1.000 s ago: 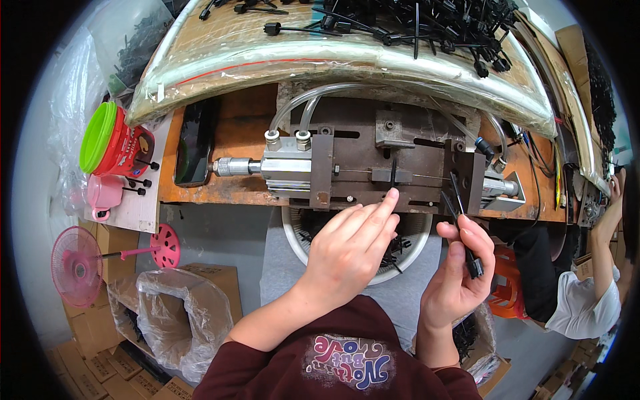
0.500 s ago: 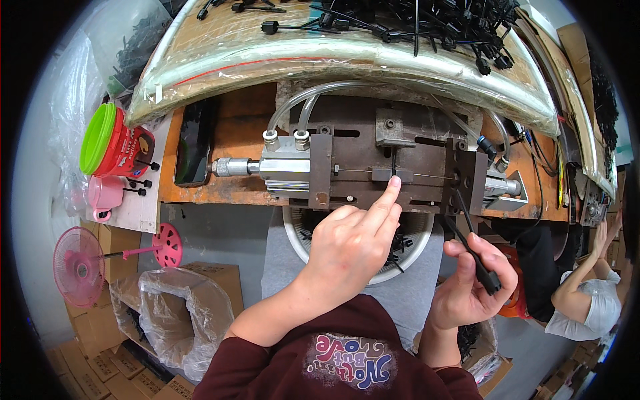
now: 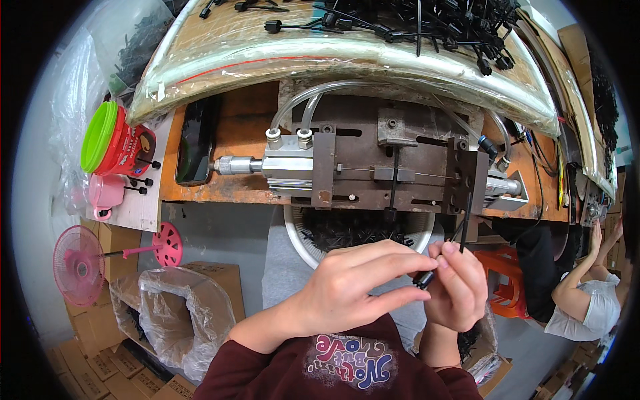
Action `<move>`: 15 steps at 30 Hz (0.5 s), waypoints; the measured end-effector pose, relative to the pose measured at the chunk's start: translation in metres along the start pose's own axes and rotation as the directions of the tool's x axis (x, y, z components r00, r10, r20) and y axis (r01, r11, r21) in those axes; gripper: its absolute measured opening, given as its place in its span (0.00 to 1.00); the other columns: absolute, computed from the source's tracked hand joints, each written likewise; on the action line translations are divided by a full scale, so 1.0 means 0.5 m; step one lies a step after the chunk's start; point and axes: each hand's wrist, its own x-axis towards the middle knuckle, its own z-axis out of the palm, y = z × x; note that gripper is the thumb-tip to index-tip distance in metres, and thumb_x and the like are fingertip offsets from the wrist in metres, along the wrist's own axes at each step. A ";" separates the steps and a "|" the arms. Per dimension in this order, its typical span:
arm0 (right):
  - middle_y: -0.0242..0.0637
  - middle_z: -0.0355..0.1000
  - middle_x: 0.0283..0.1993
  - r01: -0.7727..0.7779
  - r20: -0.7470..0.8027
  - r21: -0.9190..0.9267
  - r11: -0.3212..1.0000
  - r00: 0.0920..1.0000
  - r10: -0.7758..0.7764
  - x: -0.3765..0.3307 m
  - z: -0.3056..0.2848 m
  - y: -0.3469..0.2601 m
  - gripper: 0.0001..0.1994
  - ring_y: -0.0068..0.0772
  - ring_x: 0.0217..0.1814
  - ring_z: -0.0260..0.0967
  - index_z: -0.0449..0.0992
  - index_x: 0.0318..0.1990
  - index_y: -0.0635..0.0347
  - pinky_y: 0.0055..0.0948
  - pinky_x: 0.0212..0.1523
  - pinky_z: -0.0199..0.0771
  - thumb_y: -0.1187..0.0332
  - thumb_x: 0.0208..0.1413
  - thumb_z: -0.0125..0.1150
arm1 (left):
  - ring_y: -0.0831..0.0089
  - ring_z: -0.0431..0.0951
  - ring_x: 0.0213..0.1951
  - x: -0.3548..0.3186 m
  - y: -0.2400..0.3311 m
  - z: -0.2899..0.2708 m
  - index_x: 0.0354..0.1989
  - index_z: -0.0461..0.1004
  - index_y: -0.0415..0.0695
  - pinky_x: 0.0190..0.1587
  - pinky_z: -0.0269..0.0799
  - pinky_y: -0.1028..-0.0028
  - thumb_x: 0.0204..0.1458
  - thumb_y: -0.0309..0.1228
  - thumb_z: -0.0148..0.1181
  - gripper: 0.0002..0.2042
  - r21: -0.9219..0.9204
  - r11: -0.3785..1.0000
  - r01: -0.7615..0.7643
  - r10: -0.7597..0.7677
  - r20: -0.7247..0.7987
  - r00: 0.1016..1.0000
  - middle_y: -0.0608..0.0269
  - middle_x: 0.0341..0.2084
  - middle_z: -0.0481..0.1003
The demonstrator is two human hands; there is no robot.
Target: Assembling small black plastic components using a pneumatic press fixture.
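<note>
My right hand point(image 3: 460, 290) grips a small bundle of black cable ties point(image 3: 465, 223) whose thin tails stick up past the bench edge. My left hand point(image 3: 357, 287) lies just left of it. Its fingertips pinch the black head end of a tie point(image 3: 423, 279) at the right hand's fingers. Both hands hover below a grey metal press fixture point(image 3: 333, 170) bolted to the orange bench. One black tie point(image 3: 394, 177) stands upright in the fixture's slot. Under the fixture sits a white basin point(image 3: 297, 233) holding several black parts.
A heap of black cable ties point(image 3: 413, 20) covers the plastic-wrapped shelf above. At left are a green-lidded red tub point(image 3: 110, 140), a pink cup point(image 3: 103, 193), a black phone point(image 3: 197, 140), a pink fan point(image 3: 79, 267) and a bag-lined box point(image 3: 167, 307). Another person point(image 3: 587, 300) and an orange stool point(image 3: 507, 273) are at right.
My left hand has drawn back down from the fixture slot to my right hand. A black tie now stands in the slot. My right hand has shifted slightly left toward the left hand.
</note>
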 end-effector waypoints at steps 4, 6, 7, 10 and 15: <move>0.46 0.78 0.42 0.033 0.051 -0.007 0.999 0.998 -0.032 0.011 0.003 -0.006 0.15 0.42 0.40 0.80 0.78 0.41 0.68 0.37 0.41 0.85 0.83 0.44 0.73 | 0.68 0.82 0.35 -0.006 0.000 -0.008 0.42 0.82 0.38 0.37 0.79 0.73 0.40 0.24 0.76 0.17 -0.037 0.999 0.027 -0.028 -0.026 0.999 0.56 0.36 0.81; 0.47 0.77 0.44 0.003 0.043 0.007 1.000 0.999 -0.003 0.012 0.007 -0.005 0.15 0.44 0.42 0.80 0.77 0.42 0.69 0.37 0.43 0.85 0.83 0.45 0.72 | 0.68 0.81 0.34 -0.007 -0.001 -0.013 0.41 0.82 0.39 0.35 0.79 0.74 0.40 0.23 0.76 0.17 -0.023 0.999 0.049 -0.050 -0.044 0.998 0.57 0.35 0.81; 0.49 0.77 0.45 -0.027 0.029 0.021 0.999 0.999 0.026 0.009 0.010 -0.004 0.15 0.45 0.44 0.79 0.77 0.43 0.69 0.38 0.44 0.85 0.83 0.46 0.71 | 0.68 0.81 0.34 -0.007 -0.008 -0.010 0.40 0.82 0.40 0.35 0.78 0.74 0.39 0.23 0.76 0.17 0.081 0.996 0.023 -0.016 -0.086 0.996 0.58 0.35 0.81; 0.54 0.73 0.51 -0.107 0.001 0.066 0.992 0.994 0.107 0.002 0.008 0.001 0.16 0.50 0.49 0.78 0.75 0.48 0.72 0.39 0.49 0.83 0.83 0.50 0.66 | 0.65 0.80 0.36 -0.010 -0.037 -0.001 0.39 0.82 0.43 0.37 0.77 0.72 0.37 0.23 0.75 0.17 0.413 0.911 -0.005 0.071 -0.146 0.987 0.61 0.36 0.79; 0.61 0.67 0.58 -0.128 0.082 0.077 0.989 0.989 0.122 0.000 -0.002 0.006 0.18 0.56 0.57 0.73 0.68 0.58 0.76 0.43 0.55 0.79 0.77 0.62 0.49 | 0.63 0.80 0.39 0.003 -0.080 0.015 0.38 0.81 0.43 0.40 0.76 0.69 0.40 0.26 0.72 0.14 0.673 0.735 -0.081 0.209 -0.111 0.971 0.59 0.47 0.79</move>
